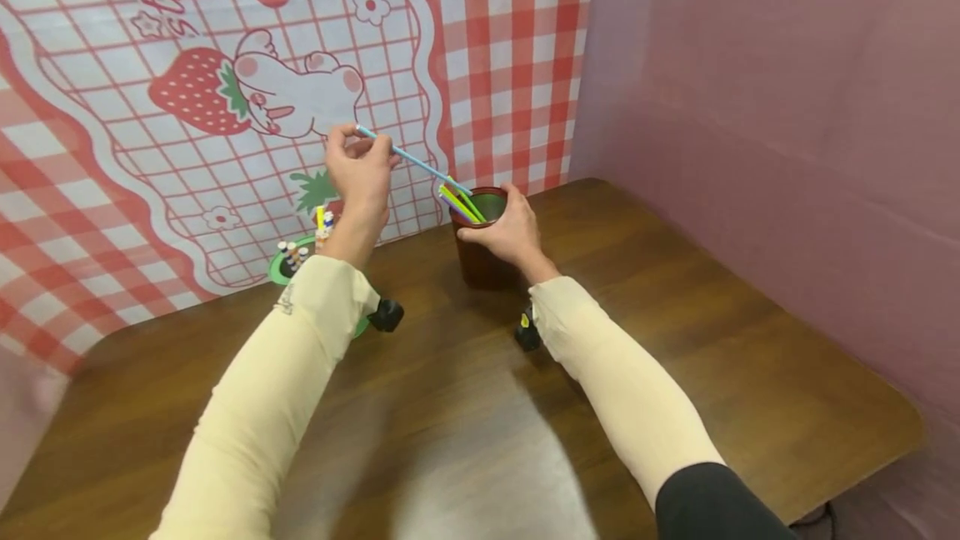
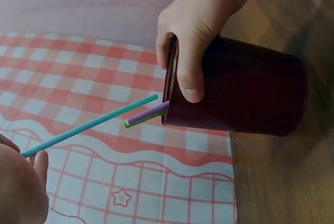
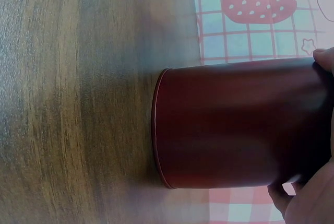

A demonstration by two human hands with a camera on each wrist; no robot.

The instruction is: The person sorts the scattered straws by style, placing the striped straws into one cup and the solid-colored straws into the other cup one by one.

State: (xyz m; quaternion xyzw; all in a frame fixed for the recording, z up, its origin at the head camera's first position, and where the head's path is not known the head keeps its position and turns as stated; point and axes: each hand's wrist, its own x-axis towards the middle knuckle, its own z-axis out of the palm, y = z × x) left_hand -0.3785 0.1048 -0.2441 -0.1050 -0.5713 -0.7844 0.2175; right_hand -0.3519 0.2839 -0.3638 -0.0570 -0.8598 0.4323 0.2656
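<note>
A thin light blue straw (image 1: 420, 162) is pinched between the thumb and fingers of my left hand (image 1: 360, 169). It slants down toward the mouth of a dark red cylindrical container (image 1: 480, 261). In the left wrist view the straw's far tip (image 2: 155, 97) lies just short of the rim. My right hand (image 1: 513, 227) grips the container at its rim, thumb on the near side. Green and purple straws (image 1: 461, 203) lean out over the container's left edge. The right wrist view shows the container's side (image 3: 235, 125) and its base on the table.
Behind my left forearm stands a green-rimmed holder (image 1: 279, 275) with several white-topped sticks (image 1: 294, 253) in it. The brown wooden table (image 1: 450, 407) meets a strawberry-print cloth (image 1: 375, 48) at the back. A pink curtain (image 1: 772, 107) hangs along the right side.
</note>
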